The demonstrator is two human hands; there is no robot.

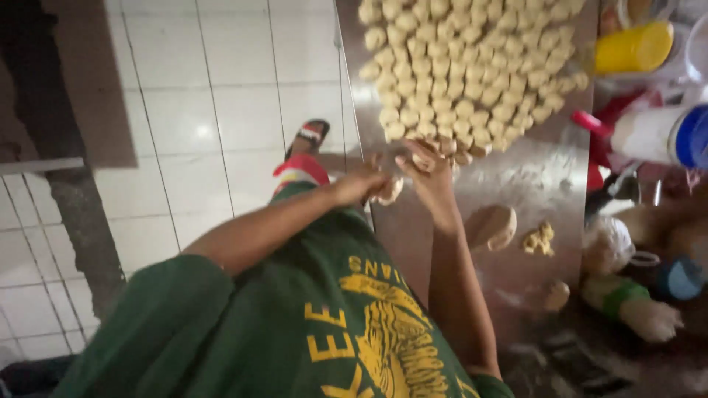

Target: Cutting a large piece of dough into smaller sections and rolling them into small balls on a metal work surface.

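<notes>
Seen from above, a person in a green shirt leans over a steel worktop (pixel 546 184). The left hand (pixel 359 184) is curled around a small piece of dough (pixel 389 191) at the worktop's edge. The right hand (pixel 426 168) pinches another bit at the near rim of a heap of dough balls (pixel 464 66), packed close, likely to save room; they are too many and too blurred to count. One larger dough lump (pixel 490 227) and one crumbly scrap (pixel 540 239) lie just beside the right forearm. One yellow container (pixel 634 48) stands behind the heap.
</notes>
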